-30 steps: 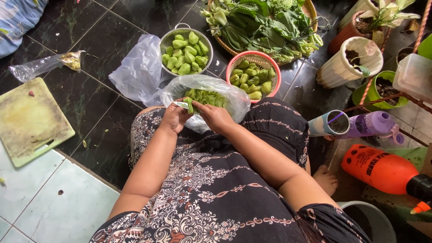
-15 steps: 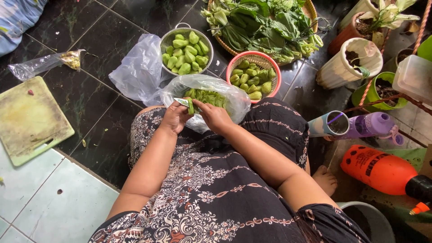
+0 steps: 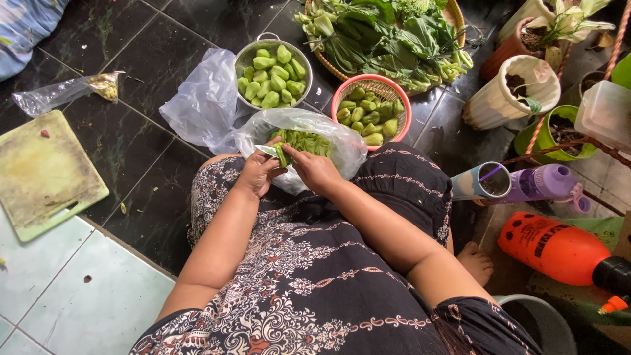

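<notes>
My left hand (image 3: pixel 256 174) and my right hand (image 3: pixel 314 169) meet over my lap, both pinching a small green vegetable piece (image 3: pixel 281 154); a thin pale blade-like thing shows at the left hand's fingertips. Right behind the hands sits a clear plastic bag (image 3: pixel 342 141) holding cut green pieces. Beyond it stand a metal pot (image 3: pixel 244 54) full of green vegetable halves and a pink colander (image 3: pixel 388 85) with more of them.
A woven basket of leafy greens (image 3: pixel 453 13) is at the top. A green cutting board (image 3: pixel 39 174) and a small clear bag (image 3: pixel 59 92) lie left. Flower pots (image 3: pixel 506 98), a purple bottle (image 3: pixel 545 184) and an orange sprayer (image 3: pixel 559 250) crowd the right.
</notes>
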